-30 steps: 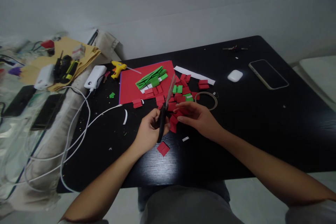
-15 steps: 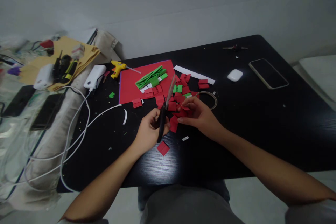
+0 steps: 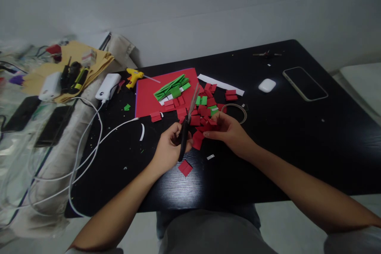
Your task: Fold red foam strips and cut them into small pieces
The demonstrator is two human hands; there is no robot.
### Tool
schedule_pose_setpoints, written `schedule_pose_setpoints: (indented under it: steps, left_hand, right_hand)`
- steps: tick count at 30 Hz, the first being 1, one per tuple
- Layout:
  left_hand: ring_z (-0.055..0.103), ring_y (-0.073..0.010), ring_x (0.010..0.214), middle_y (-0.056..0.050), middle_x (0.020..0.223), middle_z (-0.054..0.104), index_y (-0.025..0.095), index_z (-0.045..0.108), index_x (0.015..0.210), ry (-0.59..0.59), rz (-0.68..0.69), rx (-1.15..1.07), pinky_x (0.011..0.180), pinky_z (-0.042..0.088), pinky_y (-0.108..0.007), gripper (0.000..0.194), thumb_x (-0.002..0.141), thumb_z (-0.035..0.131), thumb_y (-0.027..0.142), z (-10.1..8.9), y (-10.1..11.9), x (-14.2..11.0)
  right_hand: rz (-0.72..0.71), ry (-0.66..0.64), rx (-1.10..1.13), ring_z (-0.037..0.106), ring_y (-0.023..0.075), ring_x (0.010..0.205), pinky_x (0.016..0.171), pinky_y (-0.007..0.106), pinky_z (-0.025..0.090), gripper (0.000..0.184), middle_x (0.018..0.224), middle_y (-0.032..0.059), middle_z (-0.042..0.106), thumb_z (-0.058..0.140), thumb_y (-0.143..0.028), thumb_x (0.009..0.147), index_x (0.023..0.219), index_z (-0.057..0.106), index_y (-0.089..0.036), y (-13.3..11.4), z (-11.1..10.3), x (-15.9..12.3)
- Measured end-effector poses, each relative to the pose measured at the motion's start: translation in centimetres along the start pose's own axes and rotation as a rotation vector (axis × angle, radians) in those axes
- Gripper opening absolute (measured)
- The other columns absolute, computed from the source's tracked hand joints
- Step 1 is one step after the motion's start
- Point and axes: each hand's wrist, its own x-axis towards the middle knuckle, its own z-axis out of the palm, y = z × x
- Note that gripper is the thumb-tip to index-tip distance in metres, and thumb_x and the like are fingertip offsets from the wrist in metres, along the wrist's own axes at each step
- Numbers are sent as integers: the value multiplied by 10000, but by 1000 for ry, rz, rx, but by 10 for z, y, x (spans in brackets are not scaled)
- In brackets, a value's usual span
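My left hand (image 3: 172, 146) is wrapped round black-handled scissors (image 3: 185, 134), whose blades point up and away over the paper pile. Close to it on the right, my right hand (image 3: 230, 133) pinches a red folded paper piece (image 3: 210, 124) between thumb and fingers. Several red folded squares (image 3: 195, 120) and a few green ones (image 3: 201, 100) lie heaped beyond both hands. One red square (image 3: 185, 168) rests alone nearer the table's front. Behind the heap, a green folded paper bundle (image 3: 172, 88) lies on a red sheet (image 3: 145, 97).
A yellow glue gun (image 3: 134, 77) and a white power bank (image 3: 107, 86) with white cables stand at the left. A tape roll (image 3: 244, 114) lies beside my right hand. Further right are a white earbud case (image 3: 267, 85) and a phone (image 3: 305, 83) on the black table (image 3: 285, 135).
My right hand has shifted slightly to the right with the red paper piece, and more of a green piece behind it shows. The left hand and scissors stay nearly still.
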Motion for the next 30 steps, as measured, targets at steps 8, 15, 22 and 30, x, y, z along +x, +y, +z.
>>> schedule_pose_setpoints:
  steps: [8, 15, 22, 30]
  left_hand:
    - [566, -103, 605, 41, 746, 615, 189, 548, 789, -6, 6, -14, 567, 453, -228, 300, 712, 837, 218, 0, 0, 1]
    - [558, -82, 564, 51, 726, 614, 175, 565, 779, 2, -3, -64, 541, 465, -206, 289, 686, 839, 175, 1, 2, 1]
    - [585, -74, 501, 54, 717, 615, 160, 611, 807, -20, -89, -193, 473, 492, -190, 245, 666, 811, 148, -1, 2, 2]
    - [596, -64, 470, 50, 752, 627, 154, 630, 825, -21, -135, -250, 455, 507, -182, 241, 662, 807, 139, -2, -4, 3]
  right_hand:
    - [-29, -53, -66, 670, 224, 1125, 1021, 401, 536, 501, 1119, 26, 700, 940, -222, 632, 1041, 654, -252, 8, -4, 3]
    - [-53, -227, -81, 637, 254, 1286, 1054, 420, 537, 754, 1240, 56, 710, 895, -95, 643, 1307, 595, -288, 13, -8, 4]
    - [-227, -373, -86, 586, 236, 1369, 1161, 443, 467, 752, 1370, 70, 675, 823, -46, 746, 1399, 559, -311, 9, -7, 2]
    - [-212, -380, -63, 658, 225, 1250, 1109, 427, 518, 752, 1219, 57, 727, 863, -75, 747, 1402, 562, -290, 6, -6, -1]
